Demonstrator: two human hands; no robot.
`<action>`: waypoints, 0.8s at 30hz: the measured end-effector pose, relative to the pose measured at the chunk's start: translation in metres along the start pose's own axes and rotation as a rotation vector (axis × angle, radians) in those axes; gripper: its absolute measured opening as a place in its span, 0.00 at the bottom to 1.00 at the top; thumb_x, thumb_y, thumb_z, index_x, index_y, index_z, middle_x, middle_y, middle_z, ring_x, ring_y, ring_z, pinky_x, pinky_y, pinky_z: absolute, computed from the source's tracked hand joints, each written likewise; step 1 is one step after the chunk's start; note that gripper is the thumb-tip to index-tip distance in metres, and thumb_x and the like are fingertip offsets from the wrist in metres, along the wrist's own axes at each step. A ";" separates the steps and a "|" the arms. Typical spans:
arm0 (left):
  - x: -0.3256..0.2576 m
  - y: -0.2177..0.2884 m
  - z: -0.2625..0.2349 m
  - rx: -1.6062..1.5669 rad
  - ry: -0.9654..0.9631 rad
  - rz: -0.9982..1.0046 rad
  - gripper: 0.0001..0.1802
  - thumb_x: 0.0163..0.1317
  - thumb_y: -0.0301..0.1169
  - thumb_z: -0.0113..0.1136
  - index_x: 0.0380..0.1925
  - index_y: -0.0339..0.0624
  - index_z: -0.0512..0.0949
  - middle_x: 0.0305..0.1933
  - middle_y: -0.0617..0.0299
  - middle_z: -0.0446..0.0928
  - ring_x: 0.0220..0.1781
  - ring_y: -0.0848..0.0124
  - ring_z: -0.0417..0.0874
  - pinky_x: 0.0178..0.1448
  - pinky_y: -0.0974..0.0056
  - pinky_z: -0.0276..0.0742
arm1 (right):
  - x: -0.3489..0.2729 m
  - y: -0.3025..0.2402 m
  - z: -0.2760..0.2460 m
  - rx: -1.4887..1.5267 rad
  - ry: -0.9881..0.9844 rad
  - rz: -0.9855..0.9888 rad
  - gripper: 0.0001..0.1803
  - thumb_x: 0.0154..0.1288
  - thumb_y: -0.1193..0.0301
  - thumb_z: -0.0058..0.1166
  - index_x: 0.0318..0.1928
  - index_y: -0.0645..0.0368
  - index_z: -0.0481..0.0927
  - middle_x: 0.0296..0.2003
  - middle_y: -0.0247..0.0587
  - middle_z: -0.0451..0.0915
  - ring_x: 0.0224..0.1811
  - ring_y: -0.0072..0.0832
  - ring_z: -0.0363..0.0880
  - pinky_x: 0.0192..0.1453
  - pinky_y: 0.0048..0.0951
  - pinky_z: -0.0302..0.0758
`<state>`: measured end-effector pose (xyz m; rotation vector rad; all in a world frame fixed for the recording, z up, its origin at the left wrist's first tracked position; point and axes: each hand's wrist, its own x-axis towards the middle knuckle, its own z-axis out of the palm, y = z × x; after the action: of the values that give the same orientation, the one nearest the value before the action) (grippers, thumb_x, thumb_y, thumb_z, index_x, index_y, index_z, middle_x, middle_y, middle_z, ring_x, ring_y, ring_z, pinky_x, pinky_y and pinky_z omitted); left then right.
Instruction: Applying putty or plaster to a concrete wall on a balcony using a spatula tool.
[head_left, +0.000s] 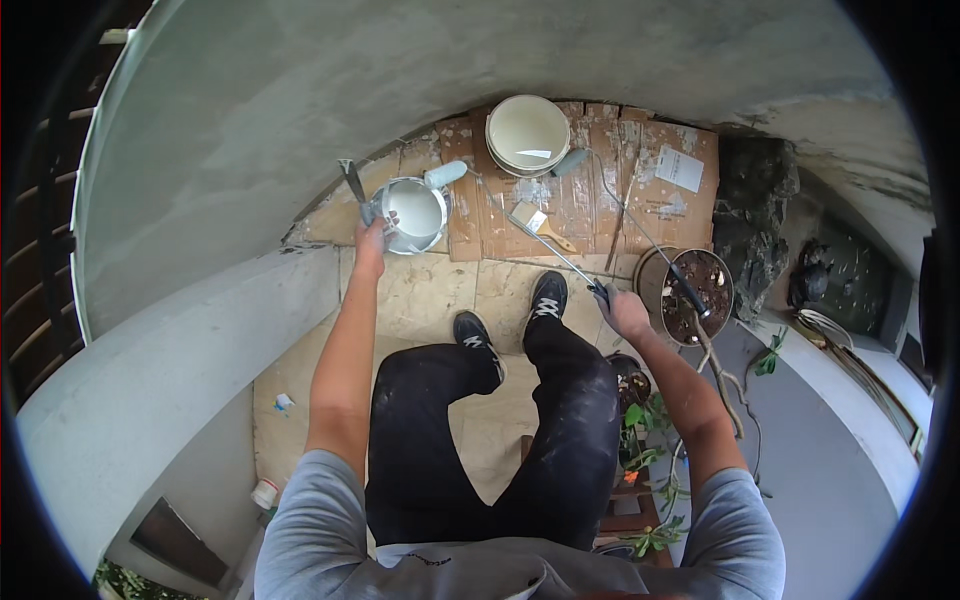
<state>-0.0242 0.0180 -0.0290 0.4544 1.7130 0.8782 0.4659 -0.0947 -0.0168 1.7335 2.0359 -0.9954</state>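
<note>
My left hand (370,246) is closed on the near left side of a metal pot (436,240) of white paint (414,210). A flat grey piece (352,178) sticks up beside the pot's rim; I cannot tell whether it belongs to it. My right hand (626,312) grips the handle of a paint roller (445,175), whose long rod reaches forward and left. Its pale sleeve is at the pot's upper right edge, whether touching or just above I cannot tell. Under the rod, a wide paintbrush (545,228) with a wooden handle lies on flattened cardboard (480,235).
A white bucket (528,135) stands on the cardboard. A second roller (570,162) leans there, its dark handle over a soil-filled planter (715,270) at right. Ahead curves a grey wall (400,80). Potted plants (640,420) stand beside my right leg; tiles (410,290) lie underfoot.
</note>
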 end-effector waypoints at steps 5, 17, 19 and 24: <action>0.031 -0.014 -0.014 0.037 0.040 -0.017 0.12 0.65 0.30 0.48 0.47 0.39 0.71 0.43 0.56 0.81 0.41 0.68 0.84 0.40 0.65 0.75 | 0.053 0.017 0.052 -0.021 -0.015 -0.052 0.26 0.71 0.51 0.39 0.45 0.66 0.71 0.27 0.60 0.80 0.32 0.54 0.80 0.36 0.50 0.76; 0.077 -0.017 -0.028 0.163 0.023 0.210 0.05 0.63 0.29 0.51 0.37 0.41 0.72 0.31 0.62 0.78 0.31 0.74 0.79 0.31 0.70 0.70 | 0.166 0.008 0.185 0.096 -0.181 -0.111 0.21 0.67 0.53 0.46 0.47 0.58 0.73 0.41 0.56 0.79 0.45 0.51 0.78 0.45 0.48 0.75; 0.079 -0.025 -0.045 0.225 0.072 0.225 0.05 0.63 0.29 0.51 0.35 0.40 0.73 0.31 0.62 0.79 0.31 0.74 0.79 0.32 0.70 0.71 | 0.181 -0.009 0.192 0.073 -0.202 -0.183 0.21 0.67 0.53 0.47 0.47 0.58 0.73 0.41 0.56 0.78 0.45 0.51 0.78 0.45 0.47 0.75; 0.099 -0.061 -0.086 0.811 0.318 0.407 0.11 0.56 0.29 0.54 0.35 0.30 0.73 0.33 0.41 0.80 0.38 0.45 0.81 0.42 0.51 0.75 | 0.186 -0.045 0.208 0.065 -0.247 -0.280 0.21 0.66 0.54 0.48 0.47 0.58 0.73 0.42 0.55 0.78 0.46 0.51 0.77 0.46 0.47 0.75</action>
<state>-0.1286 0.0186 -0.1286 1.2926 2.2923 0.5052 0.3355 -0.0946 -0.2672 1.2976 2.1383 -1.3013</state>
